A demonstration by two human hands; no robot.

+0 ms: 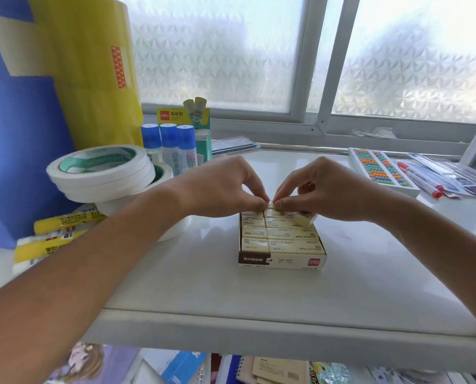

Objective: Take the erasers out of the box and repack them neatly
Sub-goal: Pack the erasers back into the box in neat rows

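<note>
Box (282, 262) on shelf, nearly full w/ erasers (282, 236). Left hand (220, 187) & right hand (328, 189) both pinched together on one eraser at far row. Loose eraser (304, 218) tilted under right hand. Prob. late repack stage; few left.

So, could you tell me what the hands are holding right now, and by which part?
Left hand and right hand pinch one eraser by its opposite ends, above the box.
</note>
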